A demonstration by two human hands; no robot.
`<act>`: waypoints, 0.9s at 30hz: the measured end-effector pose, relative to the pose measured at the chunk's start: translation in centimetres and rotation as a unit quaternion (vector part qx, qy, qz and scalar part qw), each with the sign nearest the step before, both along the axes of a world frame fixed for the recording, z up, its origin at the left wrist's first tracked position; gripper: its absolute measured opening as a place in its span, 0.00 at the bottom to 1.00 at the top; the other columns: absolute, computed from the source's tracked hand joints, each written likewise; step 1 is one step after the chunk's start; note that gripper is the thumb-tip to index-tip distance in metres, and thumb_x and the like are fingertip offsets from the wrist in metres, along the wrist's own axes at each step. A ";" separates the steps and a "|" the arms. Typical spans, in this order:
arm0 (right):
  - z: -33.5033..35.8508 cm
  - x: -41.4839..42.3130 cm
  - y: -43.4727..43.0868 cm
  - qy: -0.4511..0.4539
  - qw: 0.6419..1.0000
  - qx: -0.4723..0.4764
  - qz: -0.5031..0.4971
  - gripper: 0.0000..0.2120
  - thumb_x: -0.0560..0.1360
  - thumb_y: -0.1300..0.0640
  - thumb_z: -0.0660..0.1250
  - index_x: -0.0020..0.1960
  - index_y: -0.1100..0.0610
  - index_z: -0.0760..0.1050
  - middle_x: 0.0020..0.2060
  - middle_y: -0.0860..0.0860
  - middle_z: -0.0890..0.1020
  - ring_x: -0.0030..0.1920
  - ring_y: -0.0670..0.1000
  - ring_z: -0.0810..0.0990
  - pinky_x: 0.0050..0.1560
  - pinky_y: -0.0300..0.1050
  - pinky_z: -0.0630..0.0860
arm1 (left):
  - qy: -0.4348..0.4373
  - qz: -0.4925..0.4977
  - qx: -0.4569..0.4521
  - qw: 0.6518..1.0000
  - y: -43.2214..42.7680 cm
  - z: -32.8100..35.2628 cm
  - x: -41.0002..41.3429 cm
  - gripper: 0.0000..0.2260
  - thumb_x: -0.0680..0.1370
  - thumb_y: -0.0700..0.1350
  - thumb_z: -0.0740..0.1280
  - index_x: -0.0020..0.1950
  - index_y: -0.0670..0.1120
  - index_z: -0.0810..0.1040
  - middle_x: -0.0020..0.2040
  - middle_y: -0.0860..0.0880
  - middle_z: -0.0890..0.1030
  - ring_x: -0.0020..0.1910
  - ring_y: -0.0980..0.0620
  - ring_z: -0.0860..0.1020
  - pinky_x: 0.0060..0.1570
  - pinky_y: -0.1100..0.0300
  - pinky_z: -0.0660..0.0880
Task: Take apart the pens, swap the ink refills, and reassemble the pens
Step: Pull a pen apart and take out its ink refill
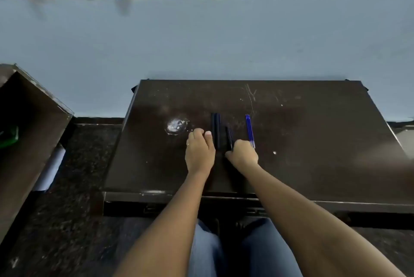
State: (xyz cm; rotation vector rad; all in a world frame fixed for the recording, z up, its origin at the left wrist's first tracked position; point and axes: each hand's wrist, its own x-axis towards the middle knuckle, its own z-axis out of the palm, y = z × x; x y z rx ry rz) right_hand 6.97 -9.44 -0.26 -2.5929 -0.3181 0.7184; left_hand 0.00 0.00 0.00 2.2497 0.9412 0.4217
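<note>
Two dark pen barrels (215,130) lie side by side, pointing away from me, on the dark brown desk (313,142). A shorter dark pen piece (229,136) lies just right of them. Two blue ink refills (249,130) lie further right, parallel to the barrels. My left hand (200,151) rests on the desk left of the barrels, fingers curled, thumb beside them; whether it holds something small is hidden. My right hand (243,152) sits between the short piece and the refills, fingers bent down at the short piece's near end.
A shiny scuffed patch (177,125) marks the desk left of my left hand. A second brown desk (33,131) stands at the left with a green item (9,136) inside and a white roll (52,168) beside it. A pale blue wall lies behind.
</note>
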 end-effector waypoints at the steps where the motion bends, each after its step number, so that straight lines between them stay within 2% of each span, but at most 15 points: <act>1: 0.5 -0.8 -0.9 0.011 1.000 0.022 -0.013 0.07 0.76 0.55 0.67 0.47 0.59 0.73 0.40 0.52 0.77 0.38 0.52 0.78 0.35 0.43 0.72 | -0.011 0.018 -0.042 0.999 -0.5 0.4 -0.9 0.15 0.82 0.51 0.53 0.56 0.43 0.75 0.51 0.46 0.77 0.52 0.48 0.77 0.44 0.57 0.71; 3: 1.3 -2.3 -2.3 0.024 0.995 0.081 -0.046 0.08 0.76 0.54 0.67 0.43 0.58 0.73 0.36 0.51 0.77 0.34 0.48 0.75 0.31 0.41 0.69 | -0.006 0.044 -0.148 0.988 -1.5 1.1 -2.3 0.16 0.82 0.53 0.54 0.55 0.44 0.76 0.50 0.46 0.79 0.49 0.49 0.77 0.43 0.58 0.70; 6: 2.1 -4.2 -3.6 0.032 0.986 0.161 -0.030 0.07 0.73 0.54 0.69 0.41 0.56 0.74 0.36 0.51 0.79 0.34 0.49 0.78 0.34 0.42 0.73 | 0.010 0.040 -0.305 0.951 -2.8 1.7 -3.1 0.16 0.81 0.56 0.56 0.47 0.47 0.78 0.49 0.47 0.81 0.48 0.49 0.79 0.49 0.54 0.75; 8: 2.8 -5.3 -4.1 0.043 0.980 0.196 0.009 0.08 0.73 0.56 0.70 0.38 0.55 0.73 0.33 0.50 0.79 0.31 0.49 0.78 0.32 0.40 0.73 | 0.000 0.020 -0.339 0.941 -3.5 2.3 -3.0 0.15 0.81 0.55 0.57 0.45 0.48 0.79 0.47 0.48 0.82 0.46 0.52 0.79 0.48 0.57 0.76; 10: 3.1 -6.1 -4.5 0.059 0.975 0.209 0.048 0.11 0.74 0.59 0.69 0.35 0.53 0.72 0.30 0.49 0.78 0.29 0.47 0.78 0.30 0.37 0.75 | -0.022 0.013 -0.354 0.935 -4.4 2.6 -2.8 0.14 0.82 0.50 0.58 0.50 0.46 0.81 0.46 0.50 0.83 0.44 0.57 0.78 0.40 0.67 0.72; 13: 2.7 -6.0 -5.0 0.081 0.966 0.245 0.024 0.09 0.75 0.60 0.68 0.37 0.53 0.74 0.30 0.49 0.80 0.29 0.47 0.80 0.34 0.41 0.79 | -0.057 0.027 -0.373 0.926 -5.1 2.5 -2.6 0.12 0.82 0.44 0.57 0.51 0.42 0.80 0.47 0.49 0.83 0.45 0.56 0.80 0.40 0.69 0.72; 15: 2.3 -5.3 -5.0 0.070 0.955 0.286 -0.037 0.08 0.76 0.56 0.68 0.40 0.56 0.77 0.32 0.52 0.82 0.32 0.49 0.81 0.37 0.45 0.81 | -0.055 0.024 -0.354 0.933 -5.1 2.4 -2.4 0.11 0.82 0.43 0.56 0.49 0.43 0.79 0.46 0.49 0.82 0.45 0.53 0.80 0.42 0.66 0.74; 17: 2.1 -4.6 -4.6 0.060 0.935 0.328 -0.119 0.09 0.75 0.51 0.69 0.43 0.58 0.79 0.33 0.51 0.83 0.34 0.48 0.81 0.39 0.46 0.82 | -0.028 -0.011 -0.277 0.960 -4.7 2.0 -2.4 0.11 0.82 0.44 0.57 0.47 0.43 0.78 0.42 0.50 0.80 0.42 0.52 0.78 0.39 0.64 0.73; 20: 2.0 -3.3 -3.4 0.076 0.900 0.382 -0.195 0.10 0.74 0.50 0.71 0.48 0.57 0.80 0.35 0.48 0.83 0.34 0.43 0.81 0.34 0.35 0.77 | -0.007 -0.062 -0.188 0.980 -4.2 1.3 -2.1 0.11 0.81 0.46 0.59 0.43 0.46 0.77 0.38 0.51 0.79 0.37 0.54 0.76 0.35 0.65 0.71; 22: 1.7 -2.4 -2.4 0.090 0.892 0.392 -0.207 0.11 0.74 0.51 0.71 0.49 0.59 0.81 0.37 0.51 0.85 0.36 0.44 0.82 0.34 0.33 0.75 | 0.004 -0.077 -0.168 0.983 -3.8 0.8 -1.8 0.11 0.81 0.48 0.58 0.43 0.48 0.77 0.38 0.50 0.80 0.38 0.53 0.78 0.38 0.58 0.74; 24: 1.2 -1.8 -1.4 0.106 0.884 0.401 -0.215 0.11 0.74 0.51 0.72 0.47 0.60 0.82 0.37 0.53 0.85 0.38 0.48 0.83 0.35 0.37 0.77 | 0.008 -0.067 -0.156 0.985 -3.4 0.2 -1.4 0.12 0.81 0.49 0.57 0.43 0.49 0.76 0.37 0.51 0.79 0.37 0.52 0.78 0.39 0.55 0.75; 27: 0.4 -1.1 0.0 0.126 0.874 0.410 -0.229 0.11 0.74 0.53 0.71 0.42 0.61 0.82 0.35 0.54 0.83 0.38 0.52 0.81 0.41 0.49 0.80 | 0.019 -0.054 -0.135 0.989 -2.6 -0.1 -0.5 0.12 0.81 0.50 0.56 0.44 0.49 0.76 0.37 0.52 0.78 0.37 0.52 0.78 0.38 0.56 0.74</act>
